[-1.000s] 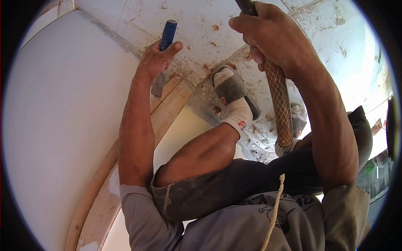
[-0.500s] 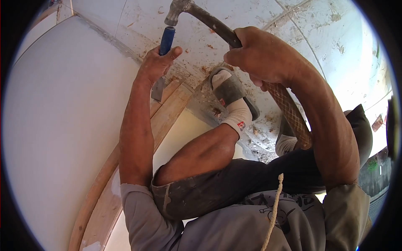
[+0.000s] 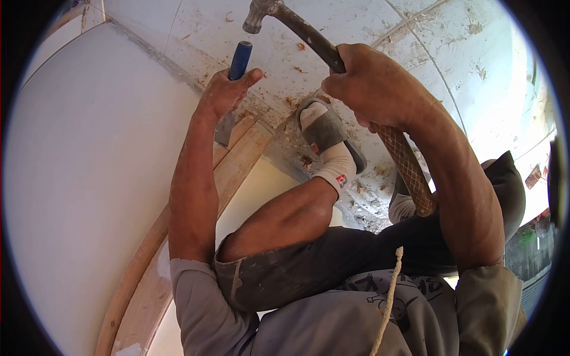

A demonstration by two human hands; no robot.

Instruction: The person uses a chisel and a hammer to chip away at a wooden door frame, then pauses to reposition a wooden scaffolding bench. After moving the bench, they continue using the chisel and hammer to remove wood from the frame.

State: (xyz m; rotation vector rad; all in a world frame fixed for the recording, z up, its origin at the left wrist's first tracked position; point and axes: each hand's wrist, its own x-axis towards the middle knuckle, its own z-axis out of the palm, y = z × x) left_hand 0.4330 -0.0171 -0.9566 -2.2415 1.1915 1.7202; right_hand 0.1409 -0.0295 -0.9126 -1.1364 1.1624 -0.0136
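My left hand (image 3: 228, 92) is wrapped round a chisel (image 3: 240, 59) with a blue handle. Its flat metal blade (image 3: 224, 129) comes out below my fist, with the edge at the end of a wooden frame (image 3: 243, 157) along the white wall panel. My right hand (image 3: 374, 83) grips a hammer (image 3: 306, 34) partway along its dark shaft. The patterned lower part of that handle (image 3: 407, 169) sticks out below my fist. The hammer's head (image 3: 256, 15) hangs a short gap above the butt of the chisel.
White floor tiles (image 3: 356, 24) carry dirt and wood chips. My foot in a grey slide sandal (image 3: 326, 127) rests close to the frame's end. A smooth white panel (image 3: 95, 166) fills the left side. A cord (image 3: 389, 296) dangles in front of my shirt.
The hammer head has shifted slightly right and lifted a little off the chisel's butt, widening the gap. The chisel handle tilts slightly more to the right, its blade staying at the wood.
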